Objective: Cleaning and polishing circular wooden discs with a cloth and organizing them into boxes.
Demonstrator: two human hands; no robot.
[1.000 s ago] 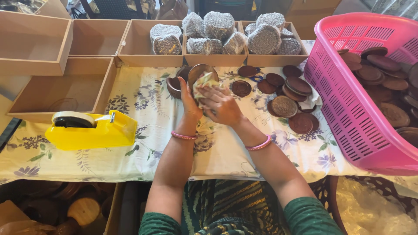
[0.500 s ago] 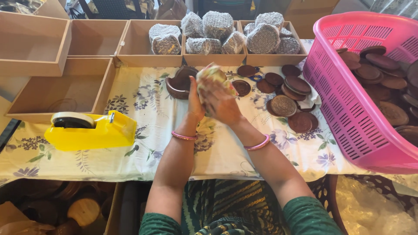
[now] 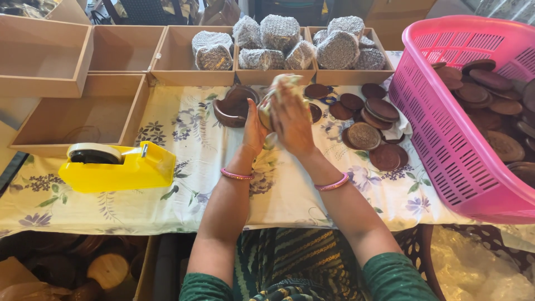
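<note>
My left hand [image 3: 254,127] and my right hand [image 3: 291,118] are pressed together around a bubble-wrapped round item [image 3: 277,89], held upright above the flowered tablecloth [image 3: 184,184]. The right hand covers most of the item; only the wrap's top and left edge show. Just behind my left hand lies a dark brown wooden bowl-like piece [image 3: 234,105]. To the right, several flat brown wooden discs [image 3: 365,135] lie on the cloth.
A yellow tape dispenser [image 3: 118,166] sits at the left. Wooden boxes [image 3: 83,114] line the back; some hold bubble-wrapped bundles [image 3: 281,42]. A pink plastic basket [image 3: 446,139] of wooden discs stands at the right. More wooden pieces [image 3: 83,267] lie below the table.
Both hands have lifted the wrapped item from a flat tilt to upright and closed around it, with the right hand now folded over its front.
</note>
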